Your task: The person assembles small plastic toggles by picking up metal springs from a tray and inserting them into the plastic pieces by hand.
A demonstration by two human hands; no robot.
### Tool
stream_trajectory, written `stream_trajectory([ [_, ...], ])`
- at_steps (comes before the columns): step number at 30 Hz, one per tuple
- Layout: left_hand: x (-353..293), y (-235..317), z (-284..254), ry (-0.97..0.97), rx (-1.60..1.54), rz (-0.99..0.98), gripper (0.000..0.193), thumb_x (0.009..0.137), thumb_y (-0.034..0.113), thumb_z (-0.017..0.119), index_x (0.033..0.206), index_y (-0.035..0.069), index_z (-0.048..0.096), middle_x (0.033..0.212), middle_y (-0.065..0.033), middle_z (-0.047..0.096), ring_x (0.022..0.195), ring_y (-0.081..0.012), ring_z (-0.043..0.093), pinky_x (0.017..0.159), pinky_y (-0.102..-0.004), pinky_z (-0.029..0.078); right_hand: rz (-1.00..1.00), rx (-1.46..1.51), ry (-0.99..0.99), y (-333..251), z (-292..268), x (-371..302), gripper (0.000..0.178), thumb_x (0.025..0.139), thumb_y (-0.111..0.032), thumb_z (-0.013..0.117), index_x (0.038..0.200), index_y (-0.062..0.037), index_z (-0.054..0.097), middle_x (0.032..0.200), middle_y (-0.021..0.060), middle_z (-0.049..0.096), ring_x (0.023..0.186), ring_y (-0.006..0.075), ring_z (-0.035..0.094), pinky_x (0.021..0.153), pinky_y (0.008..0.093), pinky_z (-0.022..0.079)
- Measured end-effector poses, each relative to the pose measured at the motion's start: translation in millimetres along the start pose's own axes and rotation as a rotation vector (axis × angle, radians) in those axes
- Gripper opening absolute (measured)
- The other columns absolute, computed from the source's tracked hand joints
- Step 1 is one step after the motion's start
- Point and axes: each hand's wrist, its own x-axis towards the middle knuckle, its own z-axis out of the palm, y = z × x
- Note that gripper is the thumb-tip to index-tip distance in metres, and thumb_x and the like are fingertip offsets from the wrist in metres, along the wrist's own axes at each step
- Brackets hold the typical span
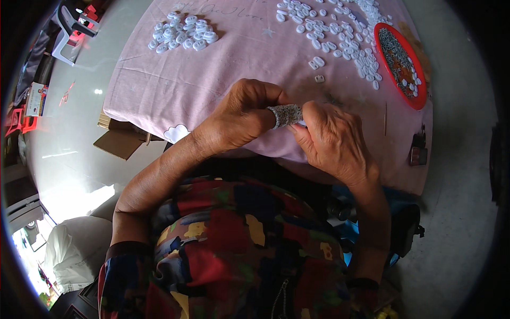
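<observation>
My left hand (245, 114) and my right hand (336, 139) meet above the near part of the pink cloth. A speckled grey wrap (286, 116) covers the end of a left-hand digit, which presses against the right fingers. Between the fingertips a sliver of a small white plastic piece (302, 123) shows; the fingers hide most of it. Both hands are closed in a pinch around it. Just beyond them lies a single white plastic piece (319, 78), with a pair of similar pieces (316, 63) a little farther off.
On the pink-covered table (239, 66) sit a heap of white pieces (183, 32) and a wider spread (340, 40). A red tray (423, 94) holds small metal parts and several white pieces. A thin stick (385, 119) and a small dark object (418, 155) lie right; a cardboard box (119, 141) stands left.
</observation>
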Motion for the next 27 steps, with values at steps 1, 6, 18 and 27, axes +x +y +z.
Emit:
stream_trajectory([
  [1,-0.8,0.8,1.8,0.014,-0.016,0.000,0.012,0.083,-0.003,0.058,0.089,-0.003,0.068,0.075,0.0028,0.062,0.070,-0.0019,0.052,0.060,-0.0205,0.041,0.000,0.000,0.002,0.1,-0.3,-0.3,0.025,0.088,-0.021,0.064,0.083,-0.0043,0.046,0.065,0.0118,0.050,0.060,0.0308,0.057,0.054,0.0421,0.045],
  [6,-0.9,0.9,6.0,0.040,-0.065,0.015,0.015,0.081,-0.004,0.056,0.089,-0.003,0.068,0.077,0.0025,0.062,0.070,-0.0016,0.052,0.060,-0.0198,0.040,-0.012,0.018,0.018,3.6,3.3,-2.4,0.023,0.087,-0.018,0.064,0.083,-0.0041,0.046,0.066,0.0120,0.049,0.061,0.0317,0.058,0.054,0.0420,0.045],
  [18,-2.0,-3.5,1.1,0.047,-0.118,0.020,0.020,0.084,0.006,0.057,0.099,-0.003,0.067,0.091,-0.0034,0.068,0.085,-0.0074,0.061,0.079,-0.0218,0.047,0.004,0.056,0.247,-0.3,-2.9,-2.4,0.032,0.083,-0.020,0.073,0.108,-0.0033,0.061,0.075,0.0078,0.061,0.063,0.0229,0.060,0.056,0.0343,0.048],
  [27,-1.3,2.0,2.0,0.049,-0.039,0.001,0.016,0.094,0.011,0.058,0.100,-0.001,0.067,0.096,-0.0053,0.069,0.090,-0.0100,0.062,0.084,-0.0250,0.049,0.003,0.088,0.328,0.7,-6.4,-4.9,0.032,0.078,-0.007,0.075,0.107,0.0010,0.066,0.078,0.0096,0.064,0.065,0.0226,0.061,0.057,0.0331,0.048],
])
